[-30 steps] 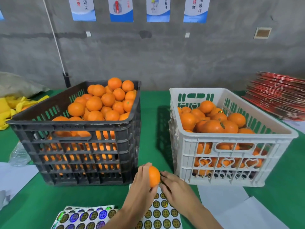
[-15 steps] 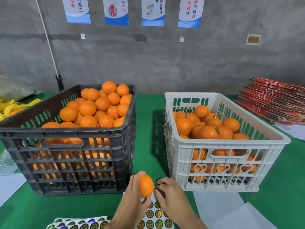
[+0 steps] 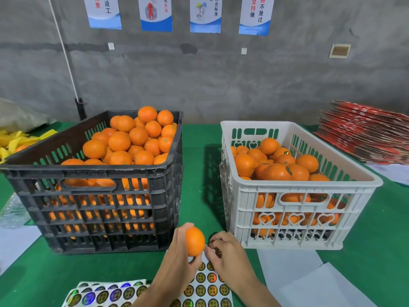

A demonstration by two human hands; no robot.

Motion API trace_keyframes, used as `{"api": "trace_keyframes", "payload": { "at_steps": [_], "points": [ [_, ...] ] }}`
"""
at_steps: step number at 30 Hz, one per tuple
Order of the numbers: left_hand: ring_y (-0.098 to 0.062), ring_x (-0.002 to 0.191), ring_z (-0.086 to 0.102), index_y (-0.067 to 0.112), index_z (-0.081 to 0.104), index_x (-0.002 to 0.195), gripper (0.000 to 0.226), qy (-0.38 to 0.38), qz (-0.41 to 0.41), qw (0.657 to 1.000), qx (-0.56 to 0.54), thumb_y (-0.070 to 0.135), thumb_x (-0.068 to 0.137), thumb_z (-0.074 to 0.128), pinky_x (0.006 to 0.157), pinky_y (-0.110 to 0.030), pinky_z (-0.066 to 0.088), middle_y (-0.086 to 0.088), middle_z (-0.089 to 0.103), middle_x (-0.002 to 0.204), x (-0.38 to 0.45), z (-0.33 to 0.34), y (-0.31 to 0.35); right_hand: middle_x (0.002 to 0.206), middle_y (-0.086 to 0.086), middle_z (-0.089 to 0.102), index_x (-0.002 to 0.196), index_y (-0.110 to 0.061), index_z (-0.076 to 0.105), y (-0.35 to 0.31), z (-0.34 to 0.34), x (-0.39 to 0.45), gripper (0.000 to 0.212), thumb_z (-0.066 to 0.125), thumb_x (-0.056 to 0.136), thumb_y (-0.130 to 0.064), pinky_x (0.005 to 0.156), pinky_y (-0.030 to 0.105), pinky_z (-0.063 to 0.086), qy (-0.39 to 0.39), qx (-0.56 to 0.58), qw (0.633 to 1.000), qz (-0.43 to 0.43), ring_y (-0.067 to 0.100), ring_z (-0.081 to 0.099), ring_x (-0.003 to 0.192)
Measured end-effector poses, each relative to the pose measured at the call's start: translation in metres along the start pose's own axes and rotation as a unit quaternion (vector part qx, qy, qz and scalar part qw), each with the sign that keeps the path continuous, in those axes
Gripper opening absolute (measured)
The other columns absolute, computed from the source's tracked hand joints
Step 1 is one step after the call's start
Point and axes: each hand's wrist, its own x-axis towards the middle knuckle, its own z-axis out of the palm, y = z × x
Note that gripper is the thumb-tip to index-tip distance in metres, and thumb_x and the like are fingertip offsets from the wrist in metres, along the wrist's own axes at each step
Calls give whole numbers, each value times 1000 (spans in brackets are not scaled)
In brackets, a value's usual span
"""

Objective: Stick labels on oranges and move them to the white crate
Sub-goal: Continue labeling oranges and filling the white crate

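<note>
My left hand grips one orange above the sticker sheet at the bottom centre. My right hand is just right of the orange, fingertips pinched together at the sheet's top edge; whether a label is between them I cannot tell. The black crate on the left is heaped with unlabelled oranges. On the right, the white crate holds several oranges, some with dark round labels.
A second sheet of shiny round stickers lies at the lower left. White paper sheets lie in front of the white crate. Red flat cartons are stacked at the right, yellow material at the far left. A green cloth covers the table.
The camera has tilted up a little, so both hands sit lower in view. The right hand's fingers have curled tighter at the sheet's edge. The left hand still holds the orange.
</note>
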Motion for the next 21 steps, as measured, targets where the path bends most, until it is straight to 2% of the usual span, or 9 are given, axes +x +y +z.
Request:
{"api": "trace_keyframes", "payload": {
  "at_steps": [3, 6, 10, 12, 14, 16, 19, 21],
  "points": [
    [2, 109, 49, 48, 17, 136, 73, 5, 3, 1000, -2, 29, 92, 71, 78, -4, 43, 21, 28, 133, 1, 0, 0, 101, -15, 58, 95, -16, 77, -5, 2, 2, 27, 60, 98, -37, 86, 6, 36, 22, 31, 998, 48, 0, 50, 99],
    [1, 109, 47, 53, 11, 136, 77, -2, -1, 1000, 5, 31, 92, 70, 78, -4, 43, 21, 25, 133, 0, -1, -1, 98, -15, 59, 94, -15, 77, -10, 4, 3, 23, 59, 97, -29, 81, 1, 34, 31, 40, 996, 71, 0, 50, 96],
    [1, 111, 49, 55, 6, 132, 78, -9, -17, 1000, 7, 35, 92, 70, 79, -3, 42, 22, 27, 135, 0, 1, -1, 93, -12, 62, 91, -15, 77, -16, 2, 5, 23, 56, 97, -19, 74, 2, 36, 57, 50, 992, 101, 2, 56, 88],
    [-1, 114, 49, 53, 9, 132, 78, -4, -38, 999, -2, 35, 91, 73, 87, -8, 42, 21, 31, 136, 0, 1, 1, 94, -9, 63, 92, -15, 76, -20, -3, 5, 23, 54, 99, -15, 72, 4, 38, 76, 56, 989, 110, 4, 58, 84],
    [-3, 117, 49, 50, 12, 133, 78, -5, -53, 998, -16, 34, 90, 75, 93, -13, 42, 18, 33, 140, 0, 1, 1, 99, -8, 64, 98, -15, 74, -23, -11, 3, 21, 53, 101, -15, 75, 6, 41, 113, 46, 988, 90, 3, 59, 84],
    [-5, 118, 52, 53, 12, 133, 79, -12, -67, 997, -35, 35, 89, 75, 92, -13, 43, 17, 36, 140, 4, -3, 5, 107, -7, 67, 106, -14, 74, -31, -22, 2, 19, 56, 102, -16, 82, 14, 48, 155, 28, 987, 39, 5, 62, 91],
    [0, 111, 55, 66, 15, 123, 74, -3, -76, 993, -90, 36, 88, 72, 85, -10, 42, 20, 44, 133, 17, -17, 23, 107, -8, 72, 106, -19, 77, -54, -38, 1, 19, 62, 94, -23, 77, 16, 54, 180, -29, 981, -58, 7, 69, 87],
    [1, 108, 55, 61, 20, 129, 66, 29, -68, 990, -117, 33, 92, 67, 82, -7, 42, 17, 46, 134, 29, -33, 42, 119, -6, 72, 117, -18, 75, -72, -52, 2, 24, 63, 97, -26, 76, 21, 59, 197, -45, 977, -71, 10, 72, 94]
  ]
}}
